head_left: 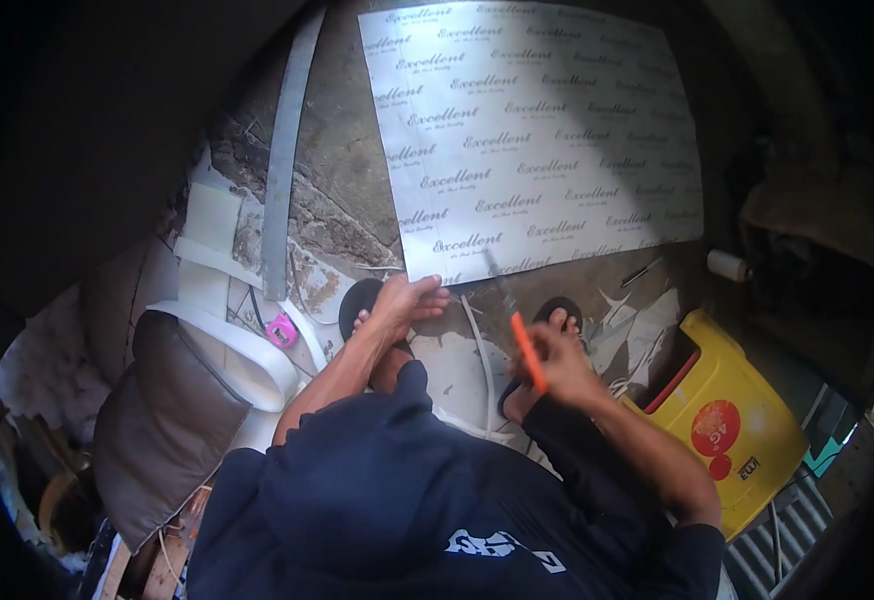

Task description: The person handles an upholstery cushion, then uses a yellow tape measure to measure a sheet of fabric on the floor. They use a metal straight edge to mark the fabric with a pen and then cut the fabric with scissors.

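Observation:
A large white sheet [537,150] with repeated dark printed lettering lies on the floor in front of me. At its near left corner, my left hand [409,303] is closed on the edge, thumb on top; the fingers under it are partly hidden. My right hand [565,368] grips an orange-handled cutter knife [528,352]. The knife's grey blade end points away from me, over the sheet's near edge. Motion blurs that tip, so I cannot tell whether it touches the sheet.
A long metal straightedge [282,160] lies to the left, above a pink tape measure [281,330]. White strips [222,345] curl beside a brown cushion [162,430]. At right stand a yellow plastic seat [727,440] and a small white roll [728,265]. My feet rest near the sheet.

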`<state>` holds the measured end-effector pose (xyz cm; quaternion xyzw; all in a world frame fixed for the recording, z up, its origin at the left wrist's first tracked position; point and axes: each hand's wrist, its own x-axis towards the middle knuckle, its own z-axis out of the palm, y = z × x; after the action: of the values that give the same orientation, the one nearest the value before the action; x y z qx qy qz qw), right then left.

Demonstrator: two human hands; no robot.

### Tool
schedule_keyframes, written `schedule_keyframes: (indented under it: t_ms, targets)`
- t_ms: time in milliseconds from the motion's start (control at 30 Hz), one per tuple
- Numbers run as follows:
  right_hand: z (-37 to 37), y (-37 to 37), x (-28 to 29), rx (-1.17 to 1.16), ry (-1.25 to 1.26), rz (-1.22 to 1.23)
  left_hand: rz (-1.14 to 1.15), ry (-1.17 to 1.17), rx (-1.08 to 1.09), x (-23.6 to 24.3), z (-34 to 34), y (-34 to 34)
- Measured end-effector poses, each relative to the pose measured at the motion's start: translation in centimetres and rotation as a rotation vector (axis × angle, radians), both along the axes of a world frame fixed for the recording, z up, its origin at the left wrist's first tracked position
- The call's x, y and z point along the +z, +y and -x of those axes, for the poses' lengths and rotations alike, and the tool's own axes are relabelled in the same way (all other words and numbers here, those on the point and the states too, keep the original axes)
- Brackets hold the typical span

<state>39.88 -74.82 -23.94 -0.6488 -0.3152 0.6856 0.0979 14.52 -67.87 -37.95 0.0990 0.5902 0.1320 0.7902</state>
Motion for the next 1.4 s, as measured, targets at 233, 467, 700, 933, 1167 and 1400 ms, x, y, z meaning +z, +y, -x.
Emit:
schedule_keyframes:
  t_ms: [233, 467, 700, 933, 1167, 1400]
  targets:
    - [5.5, -4.1, -4.9, -0.134, 0.083, 0.348, 0.059, -0.061, 0.002, 0.9, -0.1, 1.4]
    - [8.1, -0.6, -5.3, -0.194, 0.046, 0.238, 0.033, -0.079, 0.041, 0.9, -0.3, 1.1]
    - [8.7, -1.4, -6.4, -0.21, 0.045, 0.197, -0.006, -0.078, 0.046, 0.5, -0.2, 0.7]
    - [9.0, -0.8, -5.9, -0.176, 0.018, 0.164, -0.038, -0.116, 0.077, 0.2, 0.1, 0.7]
    - [9.3, -0.2, -6.0, -0.241, 0.006, 0.17, -0.022, -0.124, 0.046, 0.1, 0.3, 0.7]
    - [9.5, 1.0, -6.6, -0.239, -0.016, 0.144, -0.042, -0.138, 0.048, 0.1, 0.8, 0.8]
